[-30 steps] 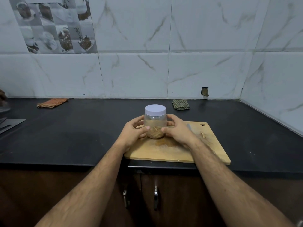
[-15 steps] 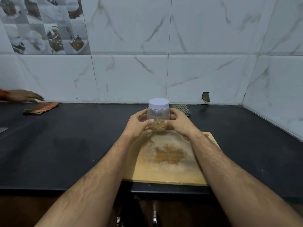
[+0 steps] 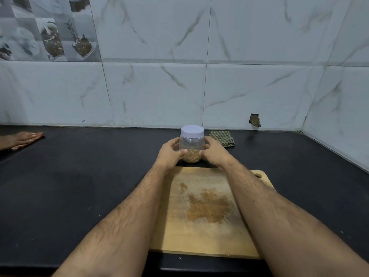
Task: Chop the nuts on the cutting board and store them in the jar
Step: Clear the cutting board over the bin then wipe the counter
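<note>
So a black stone worktop (image 3: 79, 196) is seen running along a white marble-look tiled wall (image 3: 159, 86), with a corner off to the right. Laid on the worktop near its front edge is a rectangular light wooden cutting board (image 3: 201, 232), long axis running front to back, hanging hole at the far right corner. A brown smear of nut dust (image 3: 207, 206) is left in the middle of the board, nothing else.

Just past the board's far edge, a small clear plastic jar with a white screw lid (image 3: 192, 143) is stood upright on the worktop, lid on. It's filled only at the bottom with chopped tan nuts (image 3: 192, 155); the upper part looks empty.

The jar is gripped from both sides: the left hand (image 3: 169, 153) is curled round its left side with the thumb across the front, and the right hand (image 3: 216, 151) is wrapped round the right side the same way.

A folded green checked cloth (image 3: 222, 138) is lying just right of the jar by the wall. At the far left edge, another person's hand (image 3: 25, 137) is pressed flat on an orange cloth (image 3: 19, 145).
</note>
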`<state>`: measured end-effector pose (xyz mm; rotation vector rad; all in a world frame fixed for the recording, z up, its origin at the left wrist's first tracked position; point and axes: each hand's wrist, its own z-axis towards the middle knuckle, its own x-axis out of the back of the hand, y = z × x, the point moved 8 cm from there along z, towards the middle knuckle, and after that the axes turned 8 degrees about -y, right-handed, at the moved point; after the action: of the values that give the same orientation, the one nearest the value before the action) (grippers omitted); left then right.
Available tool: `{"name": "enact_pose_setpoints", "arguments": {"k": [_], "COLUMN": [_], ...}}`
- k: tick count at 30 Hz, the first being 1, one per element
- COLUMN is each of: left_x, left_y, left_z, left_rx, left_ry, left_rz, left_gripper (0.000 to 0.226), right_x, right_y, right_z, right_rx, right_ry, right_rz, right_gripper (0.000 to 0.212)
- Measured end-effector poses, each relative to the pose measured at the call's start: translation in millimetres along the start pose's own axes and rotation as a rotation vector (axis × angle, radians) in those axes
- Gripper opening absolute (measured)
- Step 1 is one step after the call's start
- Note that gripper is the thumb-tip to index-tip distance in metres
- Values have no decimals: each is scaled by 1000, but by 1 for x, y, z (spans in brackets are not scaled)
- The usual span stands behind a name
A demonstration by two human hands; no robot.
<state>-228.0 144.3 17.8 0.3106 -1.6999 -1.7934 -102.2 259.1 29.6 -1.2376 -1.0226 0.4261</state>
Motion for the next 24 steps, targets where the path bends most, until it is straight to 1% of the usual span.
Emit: {"name": "enact_pose_setpoints", "arguments": {"k": [4, 7, 9, 10, 12, 13, 15, 18, 22, 24], "left_x": [0, 0, 3, 7, 13, 13, 5, -6, -9, -11], "left_y": [-8, -7, 1, 9, 26, 33, 37, 24, 19, 21], "left_z": [3, -1, -9, -16, -31, -39, -52, -69, -87, -93], "left_rx": [21, 55, 67, 56, 3, -26, -48, 9, 32, 29], "left_ry": [8, 27, 83, 133, 225, 234, 174, 62, 49, 45], "left_rz": [-4, 52, 120, 164, 278, 337, 478, 658, 712, 712], "left_gripper": [61, 73, 76, 72, 56, 48, 38, 37, 36, 36], "right_x": [-1, 1, 11, 18, 35, 43, 56, 69, 67, 64], "right_y": [2, -2, -8, -13, -22, -26, -27, -20, -10, -7], "right_z": [4, -4, -15, -21, -36, -46, -68, -98, -133, -148], "right_rx": [-21, -49, -57, -41, 6, 18, 16, -18, -97, -142], "right_ry": [-15, -35, 13, 53, 139, 173, 223, 285, 274, 276], "right_rz": [-38, -148, -220, -236, -279, -304, -345, -402, -544, -629], "right_gripper": [60, 70, 79, 79, 69, 62, 46, 29, 4, 6]}}
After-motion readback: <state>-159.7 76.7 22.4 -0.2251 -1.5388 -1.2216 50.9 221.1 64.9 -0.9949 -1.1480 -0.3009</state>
